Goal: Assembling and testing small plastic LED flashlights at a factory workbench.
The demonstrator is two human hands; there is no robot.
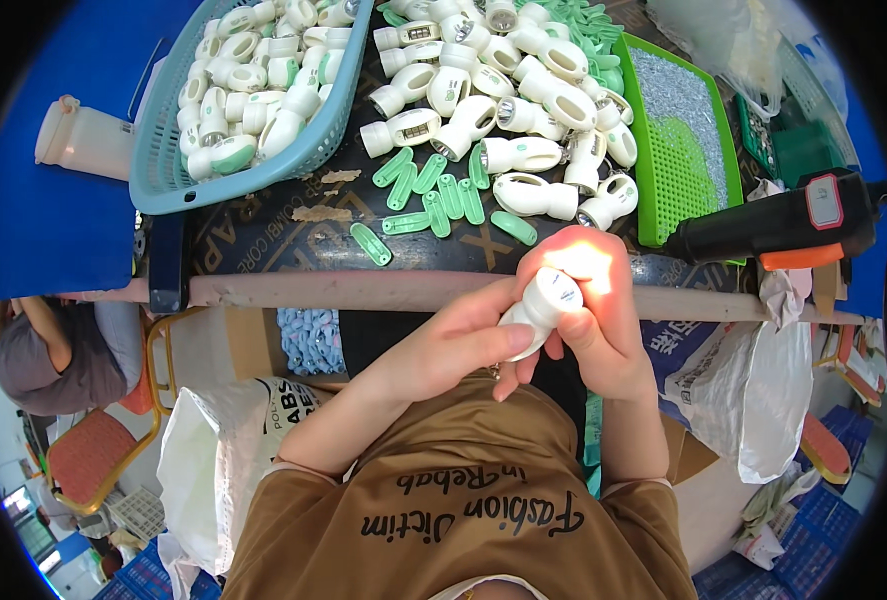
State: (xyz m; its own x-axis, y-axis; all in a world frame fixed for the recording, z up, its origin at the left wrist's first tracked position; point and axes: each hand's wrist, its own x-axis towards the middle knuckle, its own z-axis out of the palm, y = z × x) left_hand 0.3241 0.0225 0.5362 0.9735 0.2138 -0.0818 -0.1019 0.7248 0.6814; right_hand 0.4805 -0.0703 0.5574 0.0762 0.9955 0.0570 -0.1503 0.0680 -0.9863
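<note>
Just over my lap, in front of the table edge, both my hands are closed around a small white flashlight (540,312). My left hand (463,338) grips its body, thumb lying along the side. The thumb of my right hand (611,335) rests against its rounded white end, while the fingers curl over it. A bright glow shows on those right fingers, so the light appears lit. On the table beyond, loose green oval strips (433,200) lie before a heap of white flashlights (523,100). Part of the held flashlight is hidden by my fingers.
A blue basket (153,190) of white flashlights stands at the left, beside a white plastic container (83,140). To the right are a green tray (660,190) of small metal pieces and a black power tool (753,225) with an orange trigger. Another person (48,350) sits far left.
</note>
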